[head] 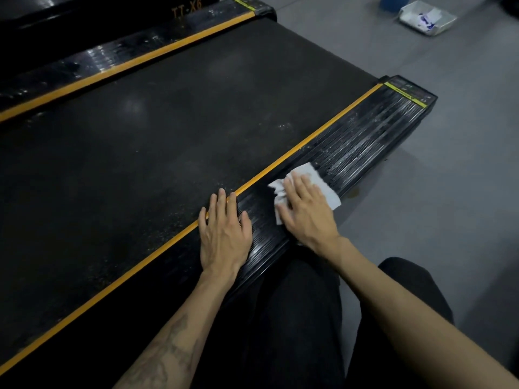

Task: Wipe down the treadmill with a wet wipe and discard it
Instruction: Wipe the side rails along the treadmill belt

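The right hand (304,211) presses flat on the wipe (323,182) on the treadmill's near side rail (365,138), whose unwiped length runs ahead, while the left hand (224,228) rests flat, holding nothing, just beside.

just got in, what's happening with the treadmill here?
A person is wiping the treadmill's near side rail. The right hand presses a white wet wipe flat onto the ribbed rail, while the left hand rests open across the orange stripe at the belt's edge. Farther along, the rail shows streaks and specks. A white tray sits on the floor beyond the treadmill.
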A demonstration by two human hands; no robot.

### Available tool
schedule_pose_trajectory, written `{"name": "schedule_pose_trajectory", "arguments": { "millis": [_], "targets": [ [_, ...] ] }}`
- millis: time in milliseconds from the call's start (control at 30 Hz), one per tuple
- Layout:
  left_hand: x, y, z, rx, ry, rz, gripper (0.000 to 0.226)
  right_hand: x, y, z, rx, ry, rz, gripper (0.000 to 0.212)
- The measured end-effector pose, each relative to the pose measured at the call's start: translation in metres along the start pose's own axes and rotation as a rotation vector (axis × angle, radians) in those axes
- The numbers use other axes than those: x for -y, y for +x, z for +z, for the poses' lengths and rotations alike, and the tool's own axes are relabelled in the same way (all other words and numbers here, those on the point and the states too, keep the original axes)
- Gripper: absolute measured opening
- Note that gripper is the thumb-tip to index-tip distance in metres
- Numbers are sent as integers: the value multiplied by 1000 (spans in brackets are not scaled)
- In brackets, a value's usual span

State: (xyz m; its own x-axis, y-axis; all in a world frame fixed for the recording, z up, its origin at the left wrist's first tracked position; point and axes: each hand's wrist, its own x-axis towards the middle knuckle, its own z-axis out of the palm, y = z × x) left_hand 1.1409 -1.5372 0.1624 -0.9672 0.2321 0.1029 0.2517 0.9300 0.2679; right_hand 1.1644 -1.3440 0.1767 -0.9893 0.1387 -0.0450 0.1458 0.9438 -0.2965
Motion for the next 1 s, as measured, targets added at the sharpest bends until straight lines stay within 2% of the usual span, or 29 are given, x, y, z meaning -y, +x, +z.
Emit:
{"name": "schedule_pose_trajectory", "arguments": {
  "millis": [67,133,233,300,400,467,567,633,700,800,900,967,1000],
  "targets": [
    [-1,0,0,-8,0,7,63,-1,-14,0,44,-7,-158,71],
    [-1,1,0,-7,-8,13,63,-20,-8,-4,36,-30,-199,70],
    [0,-1,1,-8,-14,61,60,-27,9,-7,-17,-20,39,68],
    [1,-2,2,-22,-9,122,57,-5,0,3,-49,-38,66,65],
    [1,-1,2,-33,-5,195,54,5,-23,9,43,-55,-166,69],
    [2,-2,1,-31,-14,243,52,-13,-16,2,56,-72,-223,69],
    [2,-3,2,-43,-34,298,47,-28,1,-5,-4,-36,6,76],
    [1,-4,2,-54,-41,306,44,-8,-6,0,-7,-53,56,78],
    [1,-3,1,-57,-39,303,44,8,-25,8,22,-85,-60,77],
    [1,-4,2,-52,-42,303,45,-12,-29,4,65,-102,-231,71],
    [0,-3,2,-54,-51,304,45,-33,-13,-4,31,-93,-97,71],
    [0,-3,2,-60,-49,304,45,-18,-17,3,-6,-64,8,73],
    [0,-3,2,-66,-50,303,46,-8,-23,9,-18,-64,4,74]
  ]
}}
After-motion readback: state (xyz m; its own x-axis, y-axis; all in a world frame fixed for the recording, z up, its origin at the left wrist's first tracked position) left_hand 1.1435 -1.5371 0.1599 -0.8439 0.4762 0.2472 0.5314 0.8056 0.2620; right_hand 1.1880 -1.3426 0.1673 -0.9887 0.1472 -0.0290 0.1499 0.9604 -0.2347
